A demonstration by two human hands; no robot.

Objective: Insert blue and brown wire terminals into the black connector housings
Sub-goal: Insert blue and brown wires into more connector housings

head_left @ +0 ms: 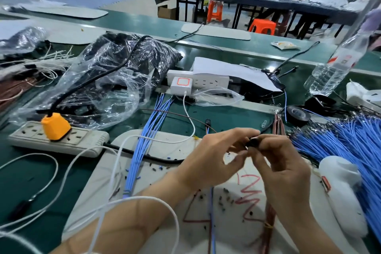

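Note:
My left hand (pixel 218 156) and my right hand (pixel 282 163) meet above the white mat (pixel 156 146). Between their fingertips sits a small black connector housing (pixel 254 142), pinched from both sides. A blue wire and a brown wire (pixel 211 222) hang down from under my hands. A bundle of blue wires (pixel 144 146) lies on the mat to the left. A big heap of blue wires (pixel 350 140) lies at the right. Brown wires (pixel 268 229) tied with a yellow band run beneath my right wrist. A clear bag of black housings (pixel 115 72) rests at the back left.
A white power strip (pixel 61 140) with an orange plug (pixel 55 126) lies at the left, white cables looping over it. A second strip with a charger (pixel 181 84), a plastic bottle (pixel 338 64), black tape (pixel 298 114) and a white object (pixel 344 192) surround the mat. People sit at a far table.

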